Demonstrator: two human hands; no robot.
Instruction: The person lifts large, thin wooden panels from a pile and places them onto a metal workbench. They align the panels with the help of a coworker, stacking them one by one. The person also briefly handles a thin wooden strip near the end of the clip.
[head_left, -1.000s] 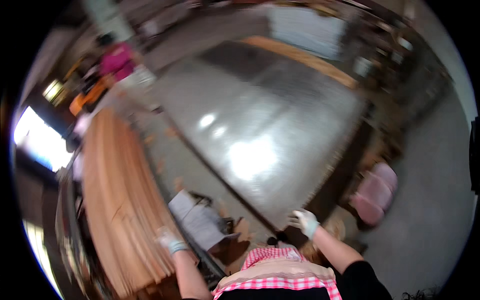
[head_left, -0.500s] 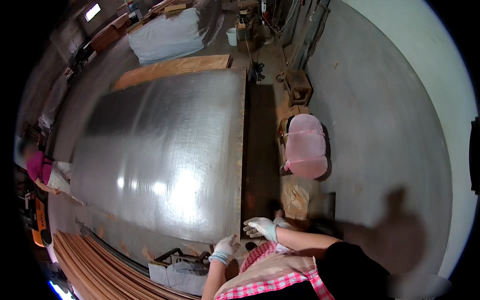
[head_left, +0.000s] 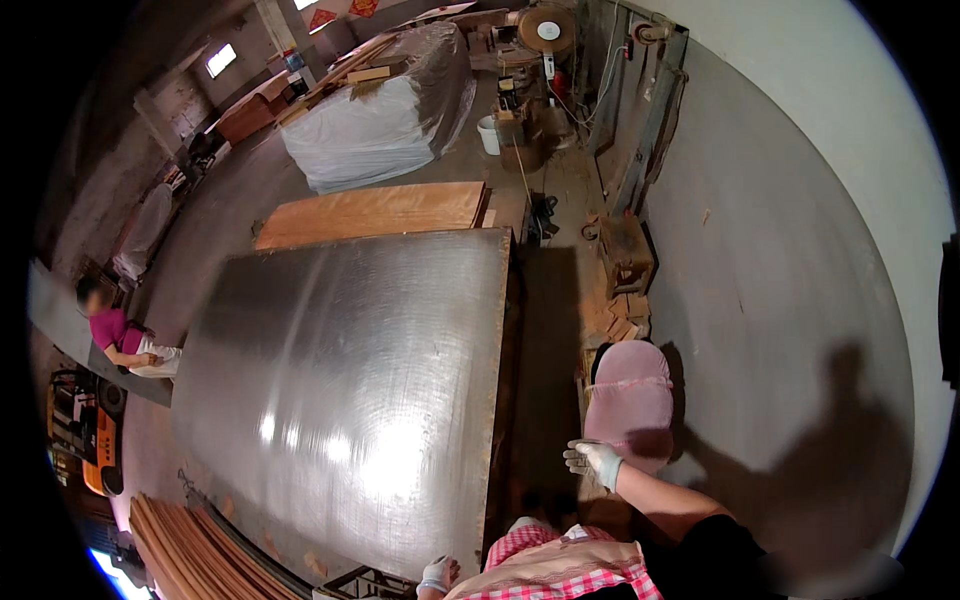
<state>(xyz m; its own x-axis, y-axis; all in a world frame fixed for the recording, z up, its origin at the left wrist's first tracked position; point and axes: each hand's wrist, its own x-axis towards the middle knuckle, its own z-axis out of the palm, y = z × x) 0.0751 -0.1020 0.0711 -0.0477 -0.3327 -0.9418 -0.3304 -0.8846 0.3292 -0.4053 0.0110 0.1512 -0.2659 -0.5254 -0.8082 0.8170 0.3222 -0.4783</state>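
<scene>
A large table with a shiny grey metal-like top (head_left: 350, 340) fills the middle of the head view. My left hand (head_left: 438, 574), in a white glove, is by its near right corner at the lower edge of the picture; it is empty, its fingers loosely apart. My right hand (head_left: 596, 462), also gloved, is stretched out to the right of the table, beside a pink cushioned seat (head_left: 628, 395). Its fingers are spread, with nothing in them.
A person in a pink top (head_left: 115, 335) is at the table's left side. Behind the table lie wooden boards (head_left: 370, 215) and a plastic-covered stack (head_left: 370, 130). At lower left are long wooden strips (head_left: 190, 550) and an orange forklift (head_left: 105, 440). A wooden stool (head_left: 625, 250) stands by the wall.
My right hand has moved away from the table to the right, next to the pink seat. My left hand is lower in view. The view has tilted up, and the other person now stands more upright.
</scene>
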